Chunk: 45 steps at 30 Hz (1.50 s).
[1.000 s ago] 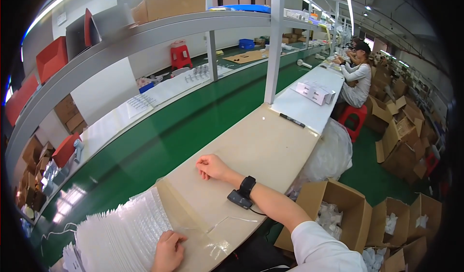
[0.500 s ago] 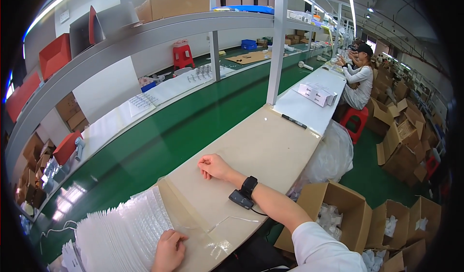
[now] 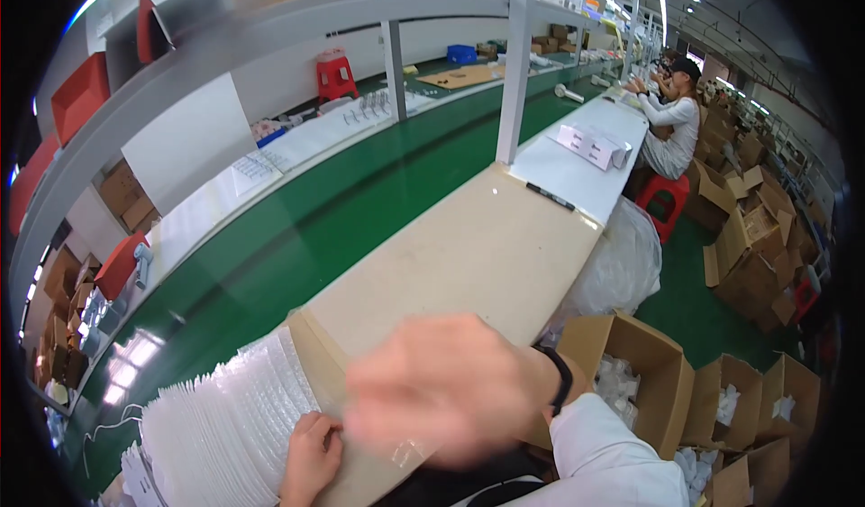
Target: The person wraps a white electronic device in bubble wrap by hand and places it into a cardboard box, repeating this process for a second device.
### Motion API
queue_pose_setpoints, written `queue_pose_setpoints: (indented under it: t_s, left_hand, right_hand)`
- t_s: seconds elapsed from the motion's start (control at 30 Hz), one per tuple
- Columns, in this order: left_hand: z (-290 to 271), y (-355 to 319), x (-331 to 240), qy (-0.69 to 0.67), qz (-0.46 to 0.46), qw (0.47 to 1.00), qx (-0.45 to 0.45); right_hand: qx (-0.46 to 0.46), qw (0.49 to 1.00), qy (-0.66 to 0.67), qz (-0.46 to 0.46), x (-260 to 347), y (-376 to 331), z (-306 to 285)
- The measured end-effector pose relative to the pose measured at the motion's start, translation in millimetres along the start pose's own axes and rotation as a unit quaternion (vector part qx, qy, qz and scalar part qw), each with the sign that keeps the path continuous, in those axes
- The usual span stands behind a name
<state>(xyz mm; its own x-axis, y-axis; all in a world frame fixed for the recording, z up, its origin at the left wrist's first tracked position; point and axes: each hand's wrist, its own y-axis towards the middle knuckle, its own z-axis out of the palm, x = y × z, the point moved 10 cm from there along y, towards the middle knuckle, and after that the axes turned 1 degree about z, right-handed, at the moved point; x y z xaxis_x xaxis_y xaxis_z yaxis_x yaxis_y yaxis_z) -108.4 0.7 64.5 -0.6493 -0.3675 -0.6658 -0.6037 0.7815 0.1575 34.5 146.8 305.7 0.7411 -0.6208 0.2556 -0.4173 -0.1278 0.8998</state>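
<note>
My left hand (image 3: 314, 457) rests on the tan worktop (image 3: 441, 255), beside the right edge of a row of thin white padded sleeves (image 3: 225, 417). Its fingers are curled loosely together, and nothing shows in them. The sleeves stand packed close, like pages on edge. My right hand (image 3: 441, 385) is raised near the camera, over the near part of the worktop. It is smeared by motion, so its fingers cannot be made out. A black band (image 3: 560, 381) circles that wrist.
A green conveyor belt (image 3: 360, 210) runs along the worktop's far side, under a grey shelf frame (image 3: 515, 74). A black bar (image 3: 550, 196) lies by a white folded card (image 3: 590, 145). Open cartons (image 3: 662, 390) stand at right. A person (image 3: 671, 115) sits farther along.
My right hand has come up and back from the middle of the worktop toward the camera. My left hand stays beside the sleeves. The view has shifted slightly.
</note>
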Motion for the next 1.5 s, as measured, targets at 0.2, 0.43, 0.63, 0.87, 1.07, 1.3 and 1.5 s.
queue_pose_setpoints:
  t_s: [0.2,0.43,0.63,0.87,1.07,1.3,1.5]
  left_hand:
    - [13.2,13.7,-15.9,0.007,0.027,1.0,-0.008]
    - [12.8,14.1,-18.3,0.004,0.03,0.999,-0.022]
    - [-14.3,-12.5,-16.1,0.014,0.058,0.998,-0.012]
    - [-51.8,-62.1,8.5,0.028,0.076,0.997,0.014]
    - [-65.6,-98.0,28.3,0.052,0.093,0.994,0.005]
    - [-70.3,-114.4,41.1,0.067,0.072,0.995,0.026]
    - [-69.8,-121.5,46.3,0.061,0.076,0.995,0.032]
  right_hand:
    - [-0.02,0.997,-0.043,-0.057,41.1,-14.0,-2.3]
    - [-0.049,0.992,-0.093,-0.068,64.5,-17.4,-0.4]
    - [0.023,0.999,0.012,-0.045,87.5,14.1,3.6]
    - [0.176,0.971,-0.098,0.131,-11.9,-5.4,111.7]
    - [0.155,0.802,0.15,0.557,-209.3,-180.4,160.4]
    - [0.025,0.78,0.166,0.603,-232.5,-200.1,148.4]
    - [0.001,0.791,0.147,0.593,-227.0,-204.5,151.2]
